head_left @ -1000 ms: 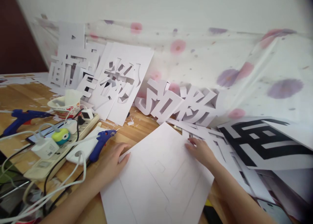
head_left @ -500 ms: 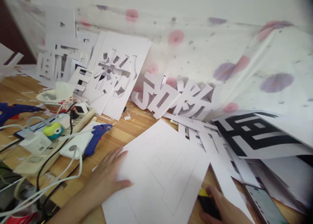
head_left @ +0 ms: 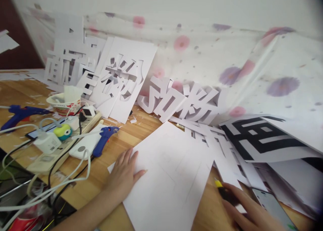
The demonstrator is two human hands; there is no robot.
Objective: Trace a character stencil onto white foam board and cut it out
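Observation:
A white foam board [head_left: 166,177] with faint pencil outlines lies in front of me on the wooden table. My left hand [head_left: 126,174] rests on its left edge, fingers stretched out and thumb apart, palm down. To the right of the board, my right hand [head_left: 244,204] is closed around a black utility knife [head_left: 224,192] with a yellow tip. The tip points up and left, apart from the board. Whether a blade sticks out is too small to tell.
Blue glue guns [head_left: 102,140] and a power strip [head_left: 63,150] with tangled cables lie left. Cut-out white letters [head_left: 166,100] lean against the flowered wall covering. On the right are a black-printed sheet [head_left: 264,137], letter cut-outs [head_left: 214,140] and a phone [head_left: 272,207].
My right hand with the utility knife has moved right, away from the board's edge. The view has shifted slightly; my left hand stays on the board, which appears slightly turned.

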